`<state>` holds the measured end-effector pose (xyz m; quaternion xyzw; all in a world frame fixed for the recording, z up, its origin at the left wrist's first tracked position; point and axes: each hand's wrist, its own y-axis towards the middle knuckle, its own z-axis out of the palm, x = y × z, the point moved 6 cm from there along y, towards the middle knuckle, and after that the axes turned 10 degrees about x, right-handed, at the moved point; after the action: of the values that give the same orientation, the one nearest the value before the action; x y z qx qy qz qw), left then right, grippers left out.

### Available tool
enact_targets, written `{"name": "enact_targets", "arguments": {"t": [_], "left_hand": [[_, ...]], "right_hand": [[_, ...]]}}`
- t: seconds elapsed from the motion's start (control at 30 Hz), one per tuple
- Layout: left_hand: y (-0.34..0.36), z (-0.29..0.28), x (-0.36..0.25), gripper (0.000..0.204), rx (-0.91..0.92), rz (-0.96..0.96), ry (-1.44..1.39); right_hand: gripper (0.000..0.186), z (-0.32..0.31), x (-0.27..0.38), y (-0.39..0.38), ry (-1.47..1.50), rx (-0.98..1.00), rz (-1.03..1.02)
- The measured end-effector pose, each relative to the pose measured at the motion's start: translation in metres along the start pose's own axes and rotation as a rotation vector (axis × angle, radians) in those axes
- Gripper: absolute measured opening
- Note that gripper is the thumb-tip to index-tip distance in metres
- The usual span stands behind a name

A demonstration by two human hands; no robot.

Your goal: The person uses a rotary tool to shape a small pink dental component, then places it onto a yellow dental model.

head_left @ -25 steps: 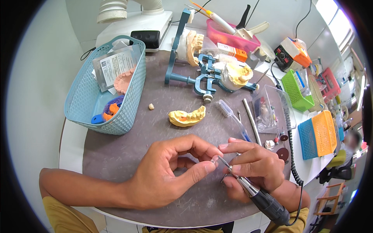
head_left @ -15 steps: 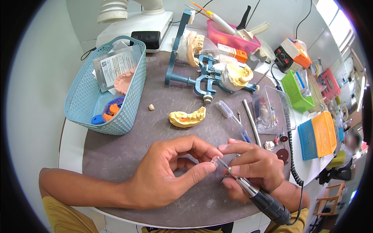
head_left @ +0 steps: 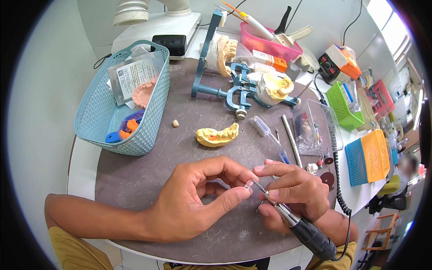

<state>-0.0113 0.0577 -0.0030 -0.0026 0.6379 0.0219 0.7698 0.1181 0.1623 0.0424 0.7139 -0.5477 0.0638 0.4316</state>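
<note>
My left hand (head_left: 186,204) pinches a small, pale, tooth-like piece (head_left: 248,184) between thumb and fingertips; the fingers cover most of it. In my right hand (head_left: 299,191) is a black and silver rotary handpiece (head_left: 310,235), gripped like a pen. Its thin bit meets the edge of the small piece, though exact contact is hard to make out. Beyond my hands lies a yellow dental model section (head_left: 217,136) with an orange-red patch. A loose cream tooth crown (head_left: 175,123) rests to its left.
A blue basket (head_left: 155,121) stands at the left. The blue articulator (head_left: 211,91) with plaster casts is at the back. A toothbrush (head_left: 270,135), a metal rod (head_left: 291,139) and a clear box (head_left: 324,128) lie right. The handpiece's coiled cord (head_left: 338,180) runs along the right edge.
The handpiece bit has shifted very slightly against the small piece. Both hands otherwise keep their places, and the things on the table have not moved.
</note>
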Motion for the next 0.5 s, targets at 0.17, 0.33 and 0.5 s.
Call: {"name": "enact_targets", "arguments": {"t": [0.17,0.33,0.5], "left_hand": [[-0.0002,-0.0003,-0.0003,0.020,-0.006,-0.002,0.001],[0.0004,0.0002,-0.0004,0.020,-0.007,0.000,-0.007],[0.0003,-0.0001,-0.0005,0.020,-0.005,0.001,0.000]], "right_hand": [[0.033,0.0009,0.0000,-0.0004,0.009,-0.006,0.000],[0.033,0.0003,0.0024,0.0016,0.005,0.010,0.003],[0.034,-0.0005,0.0017,0.0026,-0.009,0.006,-0.006]]}}
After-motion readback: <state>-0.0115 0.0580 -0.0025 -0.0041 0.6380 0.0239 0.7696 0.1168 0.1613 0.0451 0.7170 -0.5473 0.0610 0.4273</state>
